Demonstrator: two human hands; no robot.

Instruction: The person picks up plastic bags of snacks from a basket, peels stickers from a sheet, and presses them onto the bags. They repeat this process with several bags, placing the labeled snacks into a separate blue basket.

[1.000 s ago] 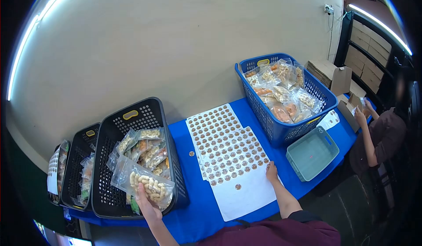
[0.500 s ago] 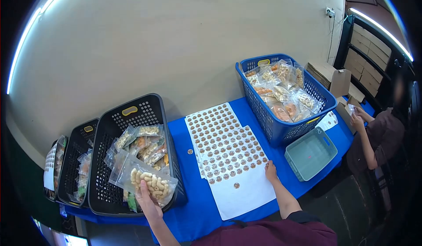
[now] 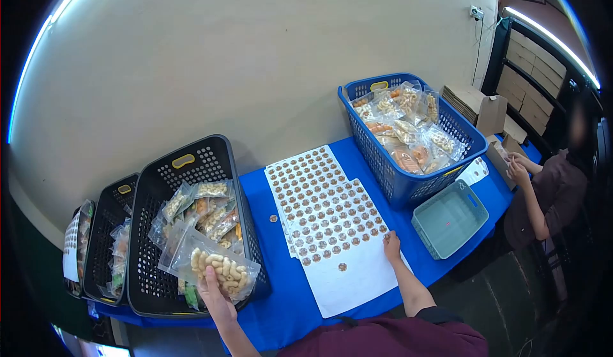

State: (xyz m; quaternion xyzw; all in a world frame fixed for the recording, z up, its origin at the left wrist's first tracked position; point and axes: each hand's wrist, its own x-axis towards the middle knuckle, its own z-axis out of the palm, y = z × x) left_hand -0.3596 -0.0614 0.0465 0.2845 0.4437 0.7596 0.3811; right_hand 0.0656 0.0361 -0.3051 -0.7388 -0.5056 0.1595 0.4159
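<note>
My left hand grips a clear plastic bag of pale curled snacks by its near side. The bag is tilted above the front of the large black basket, where more snack bags lie. At the right edge of a white sheet of round stickers, my right hand has its fingers closed together at the end of a sticker row. Whatever is between those fingertips is hidden. The sheet's near part is bare apart from one sticker.
A blue basket full of snack bags stands at the back right, beside a green tray. Smaller black baskets are at left. One loose sticker lies on the blue cloth. At right, another person handles something near cardboard boxes.
The view has shifted slightly. My left hand still has the bag and my right hand stays at the sheet's edge. The other person's hands have moved a little.
</note>
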